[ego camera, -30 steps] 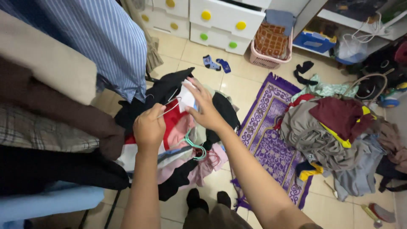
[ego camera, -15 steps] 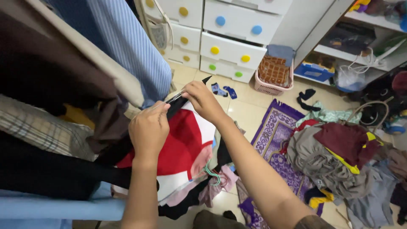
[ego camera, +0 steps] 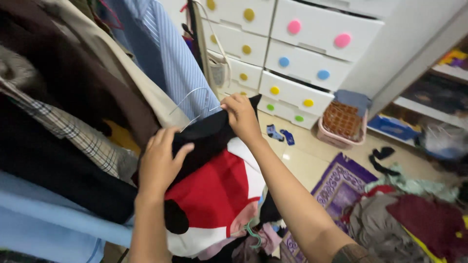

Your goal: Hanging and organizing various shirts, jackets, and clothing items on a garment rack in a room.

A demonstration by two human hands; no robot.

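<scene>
My left hand (ego camera: 158, 163) grips one black shoulder of a red, white and black garment (ego camera: 214, 195). My right hand (ego camera: 240, 116) pinches the other shoulder near the collar. The garment hangs on a thin wire hanger (ego camera: 187, 104), whose hook rises between my hands. I hold it up next to a row of hanging clothes on the left: a blue striped shirt (ego camera: 170, 63), a beige garment (ego camera: 131, 78), a brown one (ego camera: 63, 63) and a plaid one (ego camera: 73, 131).
White drawers with coloured round knobs (ego camera: 312, 53) stand behind. A pink basket (ego camera: 341, 124) sits on the tiled floor, near two socks (ego camera: 280, 134). A purple rug (ego camera: 336, 190) and a heap of clothes (ego camera: 404, 224) lie at the right. More clothes lie below my arms (ego camera: 248, 241).
I have lifted the hanger with the red and black garment up from the floor pile towards the hanging clothes. My view has tilted upward.
</scene>
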